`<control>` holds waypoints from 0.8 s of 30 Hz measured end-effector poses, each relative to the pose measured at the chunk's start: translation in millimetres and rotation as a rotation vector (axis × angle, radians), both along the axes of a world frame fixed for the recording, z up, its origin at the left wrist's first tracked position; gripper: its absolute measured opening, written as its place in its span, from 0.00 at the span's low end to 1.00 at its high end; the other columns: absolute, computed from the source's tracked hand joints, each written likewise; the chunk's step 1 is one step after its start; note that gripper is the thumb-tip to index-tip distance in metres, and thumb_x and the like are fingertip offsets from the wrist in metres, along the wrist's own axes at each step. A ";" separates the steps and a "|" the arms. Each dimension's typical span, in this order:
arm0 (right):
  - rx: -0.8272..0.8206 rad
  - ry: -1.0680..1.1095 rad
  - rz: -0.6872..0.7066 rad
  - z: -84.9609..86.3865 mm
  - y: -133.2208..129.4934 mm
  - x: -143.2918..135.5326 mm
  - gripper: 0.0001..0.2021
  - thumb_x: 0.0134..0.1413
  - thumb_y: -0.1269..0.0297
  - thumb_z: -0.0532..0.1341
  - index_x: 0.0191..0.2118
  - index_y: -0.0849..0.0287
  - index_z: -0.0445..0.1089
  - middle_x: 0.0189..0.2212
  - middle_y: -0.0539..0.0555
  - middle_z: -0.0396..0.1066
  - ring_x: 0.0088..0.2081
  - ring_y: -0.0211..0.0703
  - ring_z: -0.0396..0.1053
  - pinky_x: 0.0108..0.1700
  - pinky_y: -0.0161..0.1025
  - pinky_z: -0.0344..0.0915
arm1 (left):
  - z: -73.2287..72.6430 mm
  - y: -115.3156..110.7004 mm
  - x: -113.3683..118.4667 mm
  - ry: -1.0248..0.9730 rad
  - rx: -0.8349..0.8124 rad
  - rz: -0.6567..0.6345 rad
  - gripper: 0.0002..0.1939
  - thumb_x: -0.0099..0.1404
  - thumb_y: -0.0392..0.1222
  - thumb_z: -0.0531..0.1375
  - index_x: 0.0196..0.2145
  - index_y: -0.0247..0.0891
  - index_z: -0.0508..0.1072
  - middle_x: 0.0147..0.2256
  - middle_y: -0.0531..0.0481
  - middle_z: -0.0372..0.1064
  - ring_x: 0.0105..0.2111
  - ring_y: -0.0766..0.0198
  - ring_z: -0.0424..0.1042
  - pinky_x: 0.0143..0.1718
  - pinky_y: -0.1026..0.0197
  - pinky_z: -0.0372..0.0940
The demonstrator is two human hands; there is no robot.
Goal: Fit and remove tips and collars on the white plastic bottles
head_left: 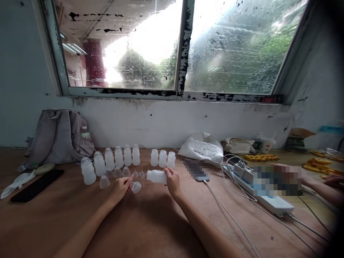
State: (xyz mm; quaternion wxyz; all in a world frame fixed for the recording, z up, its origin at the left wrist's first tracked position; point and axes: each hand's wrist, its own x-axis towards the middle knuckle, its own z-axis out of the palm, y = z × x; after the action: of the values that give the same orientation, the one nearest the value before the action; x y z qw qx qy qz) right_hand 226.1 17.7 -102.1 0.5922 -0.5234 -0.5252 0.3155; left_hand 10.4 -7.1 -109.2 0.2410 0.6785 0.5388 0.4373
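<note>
My right hand is closed round the base end of a white bottle, which lies sideways in the air with its neck to the left. Fingers pinched, my left hand is beside a clear dome cap; whether it grips the cap or a small part is too small to tell. Several capped bottles stand in a row behind, at the left. Loose clear caps sit in front of them. Clear nipples are between my hands. Three uncapped bottles stand behind my right hand.
A grey backpack and a black slab are at the left. On the right lie a phone, a white power strip with cables, and a plastic-wrapped package. Another person's hand is at the far right.
</note>
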 end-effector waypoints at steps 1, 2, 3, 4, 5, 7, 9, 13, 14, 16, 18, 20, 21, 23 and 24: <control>-0.066 0.081 0.015 -1.6 2.1 0.3 0.12 0.46 0.58 0.51 0.21 0.60 0.62 0.17 0.49 0.60 0.19 0.37 0.59 0.15 0.30 0.51 | -1.4 0.0 0.7 0.014 0.004 -0.009 0.24 0.58 0.55 0.47 0.12 0.36 0.58 0.10 0.57 0.55 0.13 0.70 0.57 0.21 0.67 0.54; -0.130 0.164 0.031 -3.4 4.2 0.4 0.12 0.45 0.57 0.51 0.21 0.60 0.61 0.16 0.48 0.59 0.18 0.36 0.58 0.14 0.30 0.50 | -3.1 -0.1 1.7 0.019 -0.002 -0.027 0.24 0.58 0.55 0.47 0.13 0.36 0.59 0.11 0.57 0.56 0.14 0.70 0.58 0.20 0.67 0.54; -0.186 0.245 0.049 -5.2 6.0 0.4 0.11 0.45 0.57 0.52 0.23 0.60 0.61 0.15 0.48 0.58 0.16 0.35 0.57 0.13 0.30 0.50 | -4.9 -0.3 2.9 0.015 -0.015 -0.051 0.23 0.58 0.55 0.47 0.14 0.36 0.60 0.12 0.57 0.57 0.14 0.69 0.58 0.20 0.67 0.54; -0.234 0.322 0.068 -6.9 7.6 0.2 0.11 0.45 0.57 0.52 0.24 0.59 0.60 0.15 0.47 0.57 0.14 0.34 0.56 0.12 0.30 0.50 | -6.6 -0.9 4.3 0.008 -0.028 -0.075 0.22 0.58 0.55 0.46 0.16 0.37 0.61 0.13 0.56 0.58 0.14 0.69 0.59 0.19 0.67 0.54; -0.274 0.392 0.090 -8.4 8.9 0.0 0.10 0.45 0.57 0.52 0.26 0.59 0.60 0.14 0.47 0.58 0.13 0.34 0.55 0.12 0.30 0.49 | -7.7 -1.7 5.8 0.001 -0.038 -0.100 0.22 0.58 0.55 0.46 0.17 0.37 0.62 0.14 0.56 0.59 0.15 0.69 0.60 0.19 0.67 0.54; -0.338 0.516 0.139 -10.3 10.8 -0.6 0.11 0.46 0.56 0.52 0.29 0.59 0.60 0.15 0.47 0.60 0.12 0.34 0.56 0.12 0.30 0.50 | -7.1 -4.0 9.2 -0.011 -0.026 -0.121 0.20 0.58 0.54 0.46 0.20 0.37 0.63 0.16 0.55 0.61 0.17 0.68 0.61 0.20 0.67 0.56; -0.369 0.611 0.209 -10.8 11.3 -1.6 0.12 0.47 0.55 0.52 0.32 0.60 0.60 0.17 0.49 0.62 0.13 0.35 0.58 0.13 0.31 0.52 | -1.6 -6.0 13.4 -0.024 0.041 -0.076 0.18 0.58 0.54 0.48 0.23 0.37 0.65 0.19 0.55 0.63 0.19 0.68 0.63 0.22 0.67 0.57; -0.346 0.717 0.357 -8.9 8.5 -5.7 0.15 0.49 0.54 0.52 0.34 0.62 0.61 0.22 0.53 0.66 0.17 0.36 0.62 0.18 0.33 0.58 | 22.9 -0.2 26.6 -0.020 0.198 0.033 0.15 0.56 0.52 0.51 0.33 0.38 0.66 0.30 0.52 0.66 0.23 0.68 0.64 0.27 0.66 0.61; -0.333 0.733 0.384 -8.3 7.2 -7.1 0.15 0.49 0.54 0.52 0.35 0.62 0.61 0.23 0.53 0.66 0.19 0.37 0.63 0.19 0.33 0.60 | 30.3 4.0 31.2 0.001 0.214 0.022 0.15 0.56 0.51 0.52 0.35 0.38 0.66 0.33 0.50 0.67 0.25 0.68 0.65 0.28 0.65 0.61; -0.304 0.756 0.428 -7.1 4.6 -9.4 0.15 0.49 0.54 0.52 0.36 0.63 0.61 0.24 0.54 0.66 0.21 0.38 0.64 0.21 0.35 0.61 | 44.5 14.9 40.8 0.059 0.212 -0.035 0.15 0.56 0.50 0.52 0.36 0.37 0.67 0.36 0.48 0.66 0.27 0.67 0.66 0.30 0.65 0.62; -0.270 0.757 0.461 -6.0 2.5 -10.4 0.16 0.49 0.54 0.52 0.36 0.63 0.62 0.26 0.55 0.66 0.23 0.39 0.65 0.24 0.36 0.63 | 57.3 27.2 49.6 0.128 0.166 -0.108 0.14 0.56 0.49 0.52 0.33 0.36 0.68 0.33 0.49 0.67 0.26 0.67 0.66 0.28 0.65 0.61; -0.232 0.728 0.474 -5.4 1.9 -9.2 0.17 0.49 0.52 0.51 0.38 0.62 0.62 0.30 0.56 0.67 0.27 0.40 0.66 0.26 0.36 0.65 | 69.3 39.3 55.3 0.182 0.112 -0.178 0.12 0.56 0.48 0.52 0.31 0.36 0.68 0.29 0.50 0.67 0.23 0.67 0.65 0.25 0.65 0.61; -0.214 0.703 0.464 -5.5 2.3 -7.7 0.18 0.49 0.51 0.50 0.39 0.61 0.62 0.32 0.56 0.66 0.29 0.41 0.66 0.27 0.36 0.65 | 75.2 45.2 56.5 0.206 0.103 -0.202 0.11 0.55 0.47 0.53 0.30 0.36 0.68 0.28 0.51 0.67 0.23 0.67 0.65 0.24 0.65 0.61; -0.198 0.637 0.417 -6.8 4.4 -3.6 0.18 0.48 0.50 0.51 0.39 0.59 0.61 0.34 0.55 0.66 0.32 0.40 0.66 0.28 0.35 0.65 | 86.8 57.4 55.4 0.267 0.139 -0.208 0.09 0.54 0.44 0.54 0.29 0.36 0.68 0.29 0.50 0.66 0.25 0.66 0.66 0.26 0.65 0.62; -0.205 0.602 0.385 -8.2 6.1 -1.3 0.18 0.47 0.50 0.52 0.39 0.58 0.61 0.34 0.54 0.66 0.32 0.39 0.66 0.28 0.34 0.65 | 92.1 63.9 53.4 0.312 0.175 -0.191 0.08 0.54 0.43 0.55 0.29 0.36 0.68 0.31 0.49 0.66 0.27 0.66 0.67 0.28 0.65 0.62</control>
State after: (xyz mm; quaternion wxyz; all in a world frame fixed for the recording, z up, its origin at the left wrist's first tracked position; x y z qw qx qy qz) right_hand 224.8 23.8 -110.3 0.5943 -0.3555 -0.3820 0.6120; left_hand 63.8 56.8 -17.1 0.1353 0.8043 0.4627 0.3473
